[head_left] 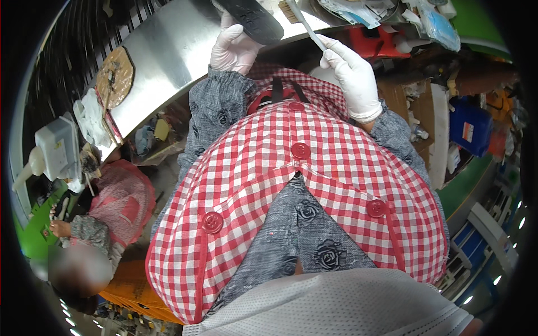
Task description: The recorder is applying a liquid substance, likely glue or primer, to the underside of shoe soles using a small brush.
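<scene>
In my white-gloved left hand (pixel 235 51) is a black shoe sole (pixel 255 21), held at its edge with the thumb up, above the metal worktop. The sole's far end runs out of the top of the view. My right hand (pixel 354 78), also gloved in white, is closed round the grey handle of a small brush (pixel 305 25) like a toothbrush. Tan bristles show at the brush's upper end. The bristles are to the right of the sole, apart from it.
The curved metal worktop (pixel 168 59) carries a brown disc-like piece (pixel 115 77), a plastic bag (pixel 89 117) and a clear box (pixel 58 147) at left. A red tray (pixel 374 42) and a blue container (pixel 469 126) stand at right. A co-worker (pixel 112 218) is at left.
</scene>
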`<state>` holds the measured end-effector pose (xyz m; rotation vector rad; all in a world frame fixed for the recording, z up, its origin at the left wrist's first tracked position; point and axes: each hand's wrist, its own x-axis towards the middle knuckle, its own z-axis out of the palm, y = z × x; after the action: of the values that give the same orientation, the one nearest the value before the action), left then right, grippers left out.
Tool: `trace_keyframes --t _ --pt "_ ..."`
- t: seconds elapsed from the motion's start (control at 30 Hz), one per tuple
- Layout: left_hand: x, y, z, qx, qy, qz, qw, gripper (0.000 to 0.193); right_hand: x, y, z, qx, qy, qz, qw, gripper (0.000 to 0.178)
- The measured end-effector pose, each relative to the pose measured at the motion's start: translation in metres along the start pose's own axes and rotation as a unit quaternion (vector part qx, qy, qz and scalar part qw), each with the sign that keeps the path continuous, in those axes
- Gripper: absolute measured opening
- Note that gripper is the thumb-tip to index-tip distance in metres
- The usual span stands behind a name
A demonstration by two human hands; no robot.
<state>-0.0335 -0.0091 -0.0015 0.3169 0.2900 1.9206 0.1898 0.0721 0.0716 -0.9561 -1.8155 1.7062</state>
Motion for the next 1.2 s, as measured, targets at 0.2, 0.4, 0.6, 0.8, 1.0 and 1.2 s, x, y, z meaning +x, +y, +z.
trace_keyframes --t 0.2,0.4,0.6,0.8,1.0,1.2 --pt "0.009 0.011 0.041 0.167 -0.083 0.14 0.972 0.07 0.004 -0.023 -0.02 0.035 -0.012 0.013 0.999 0.033" --pt "0.001 0.008 0.052 0.258 -0.081 0.201 0.942 0.072 0.007 -0.042 -0.02 0.024 -0.081 -0.016 0.996 0.033" --pt "0.007 0.006 0.063 0.287 -0.117 0.218 0.926 0.07 0.03 -0.029 -0.034 0.001 -0.053 -0.024 0.998 0.035" --pt "0.006 0.0 0.055 0.252 -0.125 0.226 0.933 0.068 0.013 -0.032 -0.027 0.065 -0.08 -0.025 0.994 0.035" --pt "0.011 0.004 0.059 0.263 -0.135 0.251 0.922 0.067 0.038 -0.014 -0.033 -0.031 -0.059 -0.036 0.997 0.031" --pt "0.01 0.017 0.06 0.283 -0.121 0.276 0.911 0.069 0.027 -0.041 -0.016 -0.011 -0.087 -0.094 0.992 0.032"
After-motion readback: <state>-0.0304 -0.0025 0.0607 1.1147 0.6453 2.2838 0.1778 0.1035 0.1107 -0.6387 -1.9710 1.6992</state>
